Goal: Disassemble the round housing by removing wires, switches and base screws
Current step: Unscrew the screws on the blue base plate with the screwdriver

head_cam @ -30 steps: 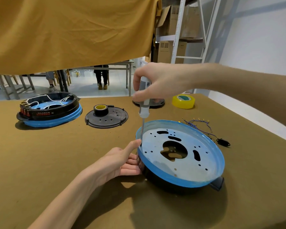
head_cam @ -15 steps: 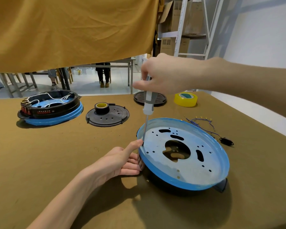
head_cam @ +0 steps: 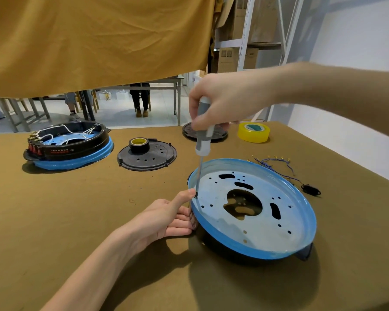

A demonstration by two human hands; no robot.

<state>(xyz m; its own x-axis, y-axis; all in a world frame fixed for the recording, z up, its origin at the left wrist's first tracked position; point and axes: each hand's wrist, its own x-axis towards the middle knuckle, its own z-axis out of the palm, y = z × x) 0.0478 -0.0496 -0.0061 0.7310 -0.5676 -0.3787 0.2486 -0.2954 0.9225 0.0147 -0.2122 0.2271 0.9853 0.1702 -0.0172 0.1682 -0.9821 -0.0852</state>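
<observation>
We have the round housing lying upside down on the bench, blue-rimmed base plate facing up, toward the near right of the cloth-covered surface. Our right hand is wrapped around the handle of the screwdriver, which stands nearly upright with its long axis running down and slightly toward us. Its tip sits on a base screw at the housing's left edge, just inside the rim. Our left hand holds the housing at that same edge: the thumb lies on the rim right beside the tip, and the fingers press against the black side wall below.

So the screw lies directly under the right hand and touching distance from the left thumb; the left hand is the nearer one. We judge the coming move to be turning the driver about its own shaft, which depends on keeping that shaft in line with the screw while the left hand stops the housing from rotating.

The removed wires lie beyond the housing, to the far right.
</observation>
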